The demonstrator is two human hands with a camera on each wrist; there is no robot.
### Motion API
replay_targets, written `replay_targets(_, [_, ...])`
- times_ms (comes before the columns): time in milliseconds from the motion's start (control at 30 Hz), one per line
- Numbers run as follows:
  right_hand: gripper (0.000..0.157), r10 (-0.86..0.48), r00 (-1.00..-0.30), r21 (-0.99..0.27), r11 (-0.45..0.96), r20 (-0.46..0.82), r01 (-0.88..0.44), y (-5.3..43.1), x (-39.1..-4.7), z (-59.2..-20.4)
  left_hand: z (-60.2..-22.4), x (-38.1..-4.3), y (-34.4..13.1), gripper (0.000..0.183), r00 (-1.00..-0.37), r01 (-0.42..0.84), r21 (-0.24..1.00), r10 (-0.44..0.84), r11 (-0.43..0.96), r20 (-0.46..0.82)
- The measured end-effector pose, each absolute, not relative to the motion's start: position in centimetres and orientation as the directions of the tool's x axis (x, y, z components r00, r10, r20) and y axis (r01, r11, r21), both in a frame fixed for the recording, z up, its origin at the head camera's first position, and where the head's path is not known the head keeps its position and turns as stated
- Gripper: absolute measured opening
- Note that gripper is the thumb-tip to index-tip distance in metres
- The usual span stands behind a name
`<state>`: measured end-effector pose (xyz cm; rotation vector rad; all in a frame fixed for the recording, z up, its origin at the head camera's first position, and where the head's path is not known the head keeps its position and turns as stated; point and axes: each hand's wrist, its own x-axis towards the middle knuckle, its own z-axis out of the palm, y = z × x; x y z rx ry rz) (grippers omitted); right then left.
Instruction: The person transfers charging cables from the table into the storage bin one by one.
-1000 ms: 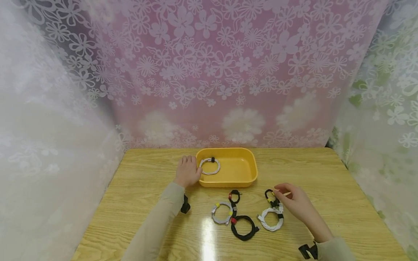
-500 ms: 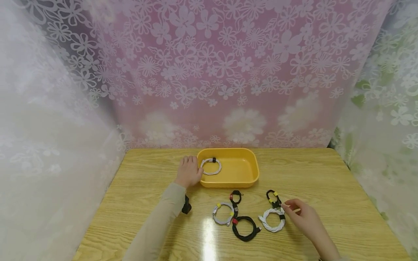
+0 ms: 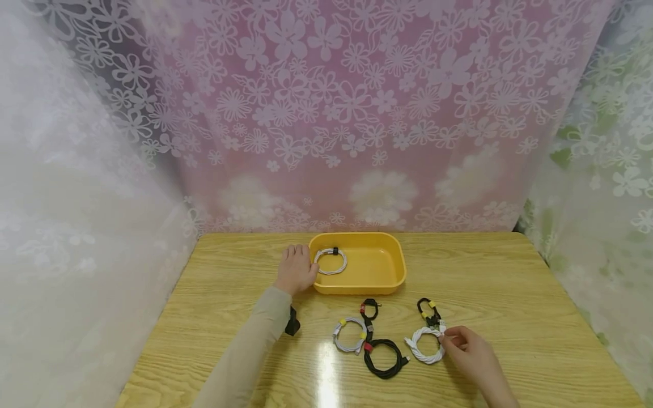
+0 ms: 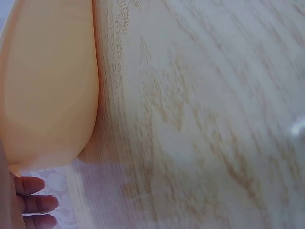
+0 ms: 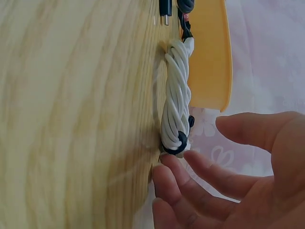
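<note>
My left hand holds the left end of a yellow plastic bin, its thumb at the rim and fingers along the outer side. Inside the bin lies a coiled white cable with a black strap. At the right, my right hand is at the edge of a thick coiled white cable on the table. In the right wrist view its fingertips are right by that coil's black strap, while the thumb stands apart. Just behind this coil lies a small black cable loop with yellow ties.
Left of the white coil lie a black coiled cable with a red tie, a light grey coil with yellow ties and a small black loop. The wooden table meets a flowered curtain at the back.
My right hand has come away from the small black loop and moved towards me, down to the thick white coil. The left hand stays at the bin.
</note>
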<state>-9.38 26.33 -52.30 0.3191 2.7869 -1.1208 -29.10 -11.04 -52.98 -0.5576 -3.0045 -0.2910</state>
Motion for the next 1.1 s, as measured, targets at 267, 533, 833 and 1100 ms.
replay_targets(267, [0.032, 0.186, -0.961, -0.680, 0.680, -0.203, 0.275, 26.0, -9.3, -52.8, -52.8, -28.9, -10.9, 0.019, -0.934, 0.355, 0.178, 0.342, 0.918, 0.102])
replay_targets(533, [0.032, 0.224, -0.952, -0.662, 0.684, -0.207, 0.306, 25.8, -9.3, -53.1, -53.3, -29.1, -11.0, 0.020, -0.932, 0.360, 0.163, 0.346, 0.918, 0.107])
replay_targets(833, [0.028, 0.250, -0.949, -0.665, 0.678, -0.193, 0.314, 25.9, -9.4, -53.4, -53.4, -29.0, -11.0, 0.018, -0.923, 0.379, 0.179, 0.358, 0.908, 0.140])
replay_targets(1100, [0.029, 0.279, -0.940, -0.670, 0.662, -0.197, 0.337, 25.7, -9.4, -53.5, -53.2, -29.0, -10.9, 0.019, -0.932, 0.361, 0.179, 0.346, 0.915, 0.112])
